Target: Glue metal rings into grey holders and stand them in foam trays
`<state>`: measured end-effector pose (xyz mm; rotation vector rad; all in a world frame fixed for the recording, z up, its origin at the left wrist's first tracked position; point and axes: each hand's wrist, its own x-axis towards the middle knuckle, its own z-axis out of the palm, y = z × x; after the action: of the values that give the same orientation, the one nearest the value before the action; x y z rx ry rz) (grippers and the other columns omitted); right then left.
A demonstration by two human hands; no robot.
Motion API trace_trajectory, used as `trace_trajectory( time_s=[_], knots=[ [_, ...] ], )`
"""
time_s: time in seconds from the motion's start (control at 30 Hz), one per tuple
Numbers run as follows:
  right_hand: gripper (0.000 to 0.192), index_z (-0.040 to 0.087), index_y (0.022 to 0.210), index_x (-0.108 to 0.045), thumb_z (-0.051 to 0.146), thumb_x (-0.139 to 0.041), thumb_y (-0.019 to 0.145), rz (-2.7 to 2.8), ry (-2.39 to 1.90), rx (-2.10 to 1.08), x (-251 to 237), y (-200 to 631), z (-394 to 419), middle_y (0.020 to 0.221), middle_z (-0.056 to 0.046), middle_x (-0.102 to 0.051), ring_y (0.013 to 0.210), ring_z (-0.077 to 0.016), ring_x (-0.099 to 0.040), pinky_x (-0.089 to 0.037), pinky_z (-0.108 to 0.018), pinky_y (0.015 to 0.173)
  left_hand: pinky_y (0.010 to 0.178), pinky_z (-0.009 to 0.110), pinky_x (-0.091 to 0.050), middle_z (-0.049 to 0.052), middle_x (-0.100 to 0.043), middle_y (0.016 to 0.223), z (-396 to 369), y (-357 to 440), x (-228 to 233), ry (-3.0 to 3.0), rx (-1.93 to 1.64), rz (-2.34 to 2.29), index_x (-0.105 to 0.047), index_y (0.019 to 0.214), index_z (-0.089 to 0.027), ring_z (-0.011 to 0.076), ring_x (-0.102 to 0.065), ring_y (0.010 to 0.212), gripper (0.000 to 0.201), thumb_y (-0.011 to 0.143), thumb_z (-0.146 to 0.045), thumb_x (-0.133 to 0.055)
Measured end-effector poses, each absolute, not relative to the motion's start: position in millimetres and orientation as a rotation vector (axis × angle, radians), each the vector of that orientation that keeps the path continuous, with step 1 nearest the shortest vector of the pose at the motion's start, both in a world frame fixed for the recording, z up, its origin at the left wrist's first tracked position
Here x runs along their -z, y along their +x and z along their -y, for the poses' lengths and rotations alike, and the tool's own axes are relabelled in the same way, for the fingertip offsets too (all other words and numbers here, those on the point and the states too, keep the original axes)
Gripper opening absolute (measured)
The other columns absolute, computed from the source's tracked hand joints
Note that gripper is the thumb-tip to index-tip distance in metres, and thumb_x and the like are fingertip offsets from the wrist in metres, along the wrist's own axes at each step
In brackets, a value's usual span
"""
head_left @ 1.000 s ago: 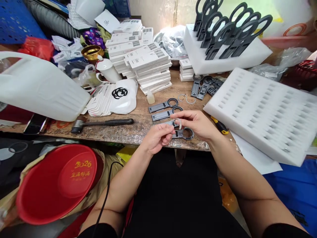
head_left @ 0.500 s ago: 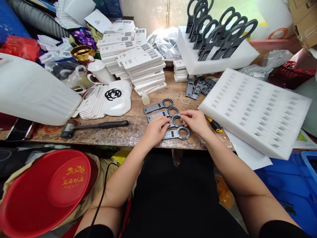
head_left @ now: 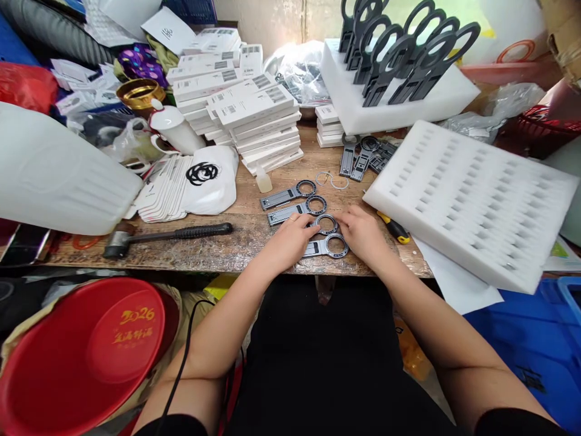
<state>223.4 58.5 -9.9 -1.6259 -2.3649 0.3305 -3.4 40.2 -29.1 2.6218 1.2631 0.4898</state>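
Observation:
Several flat grey ring-ended parts lie in a column on the wooden bench, their rings to the right. My left hand is closed over the bar of the third one, pressing it down. The ring of this grey ring-ended part shows between my hands. At the ring's right rim, my right hand has its fingertips bent against it; anything small under them is hidden. Nearest me lies another ring-ended part, partly under my left hand. Two more, an upper part and a second part, rest farther away.
Thin pale rings lie beyond the parts. A slotted white foam block stands right, over a yellow-black tool handle. Another foam block holds upright ring-ended parts. White boxes, a small bottle and a mallet are left.
My right hand has lowered and turned, going from a raised pinch at the ring's upper right to fingertips against its right rim. My left hand stays on the bar. The view has shifted slightly.

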Motion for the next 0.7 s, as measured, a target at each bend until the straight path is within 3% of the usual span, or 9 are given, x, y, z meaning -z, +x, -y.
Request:
trace_trajectory(
  time_s=[0.17, 0.33, 0.4, 0.5, 0.6, 0.7],
  knots=[
    [0.053, 0.023, 0.15, -0.068, 0.01, -0.045, 0.103, 2.597, -1.685, -0.164, 11, 228, -37, 0.134, -0.015, -0.071, 0.12, -0.0329, -0.064, -0.051, -0.042, 0.099, 0.108, 0.045, -0.056, 0.014, -0.071, 0.139, -42, -2, 26, 2.676, -0.465, -1.192, -0.074, 0.132, -0.014, 0.0289, -0.063, 0.119, 0.039, 0.102, -0.009, -0.049],
    [0.047, 0.023, 0.141, -0.073, 0.014, -0.046, 0.103, 2.443, -1.502, -0.248, -12, 252, -44, 0.13, -0.013, -0.072, 0.113, -0.0277, -0.067, -0.054, -0.04, 0.097, 0.106, 0.046, -0.057, 0.013, -0.074, 0.14, -47, -4, 30, 2.68, -0.507, -1.17, -0.076, 0.131, -0.015, 0.0288, -0.067, 0.118, 0.039, 0.102, -0.01, -0.05],
    [0.041, 0.021, 0.133, -0.075, 0.017, -0.048, 0.103, 2.203, -1.465, -0.197, -32, 274, -57, 0.125, -0.013, -0.074, 0.111, -0.0263, -0.069, -0.054, -0.04, 0.1, 0.107, 0.048, -0.057, 0.013, -0.073, 0.142, -49, -6, 32, 2.675, -0.522, -1.147, -0.076, 0.131, -0.015, 0.0293, -0.067, 0.12, 0.039, 0.103, -0.011, -0.05],
    [0.023, 0.021, 0.103, -0.081, 0.021, -0.058, 0.098, 2.062, -1.617, -0.066, -60, 311, -86, 0.108, -0.013, -0.077, 0.101, -0.03, -0.069, -0.053, -0.047, 0.098, 0.108, 0.05, -0.058, 0.014, -0.073, 0.141, -51, -7, 33, 2.659, -0.554, -1.113, -0.077, 0.13, -0.015, 0.0299, -0.068, 0.122, 0.037, 0.104, -0.014, -0.05],
    [0.005, 0.022, 0.083, -0.074, 0.018, -0.072, 0.085, 2.244, -1.814, -0.109, -67, 332, -119, 0.089, -0.011, -0.074, 0.085, -0.028, -0.065, -0.052, -0.043, 0.082, 0.106, 0.051, -0.06, 0.015, -0.075, 0.138, -52, -5, 32, 2.643, -0.575, -1.111, -0.078, 0.126, -0.013, 0.0305, -0.07, 0.119, 0.035, 0.105, -0.017, -0.05],
    [0.018, 0.024, 0.075, -0.065, 0.02, -0.083, 0.075, 2.279, -1.834, -0.108, -54, 333, -147, 0.079, -0.008, -0.069, 0.079, -0.0253, -0.062, -0.048, -0.037, 0.073, 0.107, 0.051, -0.06, 0.015, -0.077, 0.135, -51, -2, 31, 2.623, -0.625, -1.107, -0.078, 0.125, -0.014, 0.0301, -0.072, 0.12, 0.035, 0.106, -0.019, -0.049]
  ],
)
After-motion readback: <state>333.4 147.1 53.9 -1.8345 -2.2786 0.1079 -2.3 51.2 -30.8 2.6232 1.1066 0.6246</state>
